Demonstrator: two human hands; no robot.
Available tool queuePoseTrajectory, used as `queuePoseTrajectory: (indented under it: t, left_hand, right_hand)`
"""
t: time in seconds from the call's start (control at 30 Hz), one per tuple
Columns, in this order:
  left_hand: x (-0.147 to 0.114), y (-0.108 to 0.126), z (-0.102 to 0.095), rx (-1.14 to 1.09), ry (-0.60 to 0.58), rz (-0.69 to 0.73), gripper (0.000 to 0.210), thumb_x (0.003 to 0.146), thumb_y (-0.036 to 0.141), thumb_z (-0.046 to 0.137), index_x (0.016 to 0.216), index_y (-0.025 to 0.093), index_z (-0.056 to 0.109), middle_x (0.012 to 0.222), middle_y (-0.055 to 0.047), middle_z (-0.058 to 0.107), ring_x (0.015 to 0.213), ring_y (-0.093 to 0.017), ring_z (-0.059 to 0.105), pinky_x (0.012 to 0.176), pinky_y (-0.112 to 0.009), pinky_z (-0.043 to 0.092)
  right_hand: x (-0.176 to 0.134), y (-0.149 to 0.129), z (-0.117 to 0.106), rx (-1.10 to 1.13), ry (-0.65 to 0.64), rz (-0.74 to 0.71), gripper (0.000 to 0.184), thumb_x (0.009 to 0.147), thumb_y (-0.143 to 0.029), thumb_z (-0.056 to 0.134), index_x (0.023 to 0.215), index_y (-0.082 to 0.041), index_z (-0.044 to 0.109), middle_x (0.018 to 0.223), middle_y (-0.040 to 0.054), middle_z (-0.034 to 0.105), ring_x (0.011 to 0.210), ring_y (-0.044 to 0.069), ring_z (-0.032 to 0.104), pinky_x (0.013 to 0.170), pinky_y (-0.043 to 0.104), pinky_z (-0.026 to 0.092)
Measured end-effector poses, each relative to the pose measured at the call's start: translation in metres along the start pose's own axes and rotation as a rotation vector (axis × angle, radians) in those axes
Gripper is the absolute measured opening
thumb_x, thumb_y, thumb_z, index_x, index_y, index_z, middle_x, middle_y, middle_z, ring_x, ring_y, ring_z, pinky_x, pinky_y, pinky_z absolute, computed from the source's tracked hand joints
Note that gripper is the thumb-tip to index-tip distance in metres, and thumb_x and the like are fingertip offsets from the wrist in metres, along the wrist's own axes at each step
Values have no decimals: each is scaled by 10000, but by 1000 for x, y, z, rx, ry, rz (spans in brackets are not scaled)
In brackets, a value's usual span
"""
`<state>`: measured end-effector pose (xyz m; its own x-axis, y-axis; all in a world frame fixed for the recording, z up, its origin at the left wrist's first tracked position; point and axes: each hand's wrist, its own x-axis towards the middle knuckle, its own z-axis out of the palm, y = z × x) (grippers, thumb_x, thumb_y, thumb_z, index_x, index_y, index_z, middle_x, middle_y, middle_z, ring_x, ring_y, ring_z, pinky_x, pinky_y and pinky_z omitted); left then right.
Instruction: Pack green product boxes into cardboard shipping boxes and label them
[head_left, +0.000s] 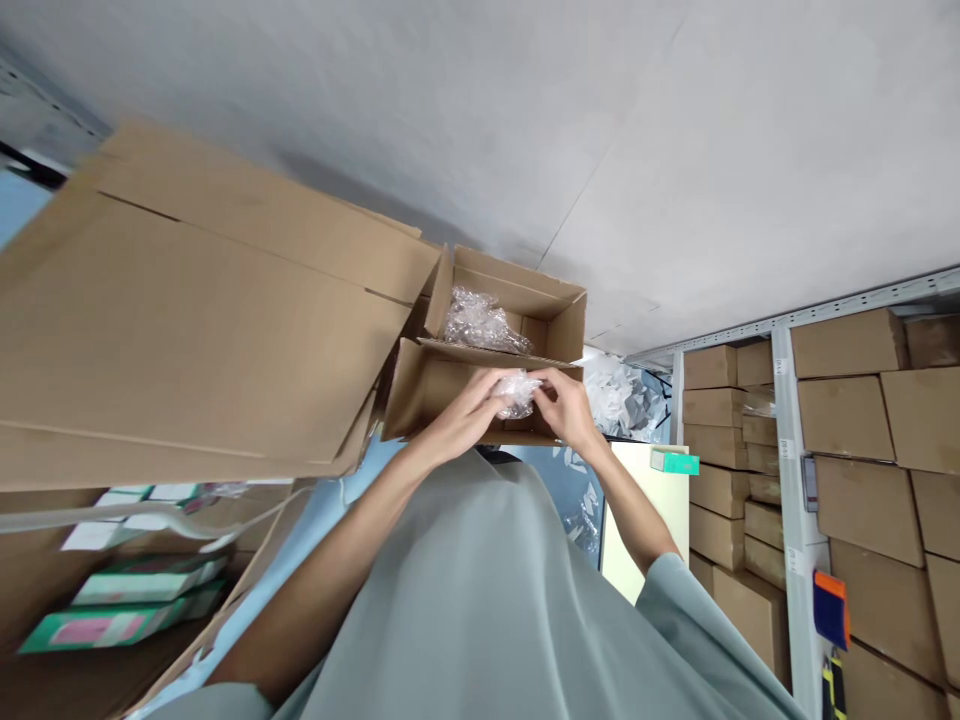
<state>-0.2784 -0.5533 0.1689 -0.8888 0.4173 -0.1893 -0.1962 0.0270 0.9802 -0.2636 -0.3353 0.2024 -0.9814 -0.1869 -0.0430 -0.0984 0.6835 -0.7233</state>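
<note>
A small bundle of clear bubble wrap [516, 394] is held between both hands over the near open cardboard box [427, 385]. My left hand [480, 400] grips its left side, with the fingers curled over the top. On the other side, my right hand [561, 402] pinches the wrap between thumb and fingers. Whatever the wrap may enclose cannot be made out. Just behind stands a second open cardboard box [566, 325], with crumpled bubble wrap [480, 322] in its left part.
Large flattened cardboard [202, 320] fills the left. Below it, a carton holds green-and-white boxes [142, 590]. A green-and-white box [675, 461] lies on a pale surface [637, 530] at right. Shelves of brown cartons [855, 430] stand further right, near a white scrap heap [619, 395].
</note>
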Motion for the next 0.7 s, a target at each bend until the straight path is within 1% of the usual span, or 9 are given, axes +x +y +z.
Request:
queuePoseTrajectory:
  t: [0.1,0.17,0.23,0.27,0.33,0.43,0.5,0.57,0.7]
  left_hand:
    - [-8,-2,-8,45,-21,78,446,997,642,691,1231,262,705,1494,-125,664,1367,-311,691,1157,-464,608]
    - [-10,-5,-9,-52,-60,62,531,942,726,763,1150,244,682,1390,-135,756,1310,-326,738,1144,-500,624]
    - [-10,-10,-6,-119,-37,24,593,864,765,840,1055,233,662,1231,-134,828,1165,-319,798,1071,-499,659]
    - [-10,-13,-4,-123,-4,9,606,833,771,866,1013,229,661,1166,-132,845,1094,-312,816,1031,-488,673]
    - [-10,-18,-1,-89,71,-12,596,813,767,876,957,225,674,1055,-121,859,983,-296,829,954,-454,688]
    - [-10,-23,4,34,156,-10,512,861,723,825,914,225,720,936,-86,847,886,-267,819,865,-403,690]
    - [-10,-23,7,117,177,25,431,912,660,784,903,229,759,919,-68,833,871,-249,809,862,-386,692]
    - [-10,-19,9,151,139,68,375,945,608,759,940,236,802,991,-68,835,905,-237,811,898,-383,703]
    - [-5,-14,11,82,-26,84,412,944,613,778,1098,240,859,1249,-102,830,1038,-249,832,923,-387,728]
  right_hand:
    - [-5,9,15,334,25,162,215,1014,-404,700,1139,-234,737,997,28,825,823,210,789,812,338,668]
    - [-9,11,27,557,21,286,356,934,-528,793,1115,-254,657,910,-4,797,688,194,769,656,308,644]
    - [-14,11,36,707,20,371,483,859,-594,866,1073,-281,567,837,-40,762,601,185,746,577,295,621]
    - [-17,10,40,745,22,386,514,847,-608,883,1054,-290,536,821,-49,752,600,185,750,591,301,636]
    - [-24,7,44,780,19,367,520,869,-625,880,1064,-293,531,878,-31,774,695,193,792,728,347,698]
    - [-34,3,48,772,14,341,572,868,-647,897,1182,-286,584,1126,48,824,948,216,838,979,418,705]
    - [-39,6,51,736,47,371,626,815,-656,942,1184,-275,610,1180,78,829,1008,232,835,1008,422,695]
    - [-41,13,53,696,96,406,598,810,-665,941,1127,-262,634,1117,82,837,984,244,835,974,418,698]
    - [-41,30,47,603,120,399,430,941,-624,812,1076,-236,683,1079,98,852,1012,275,846,954,419,690]
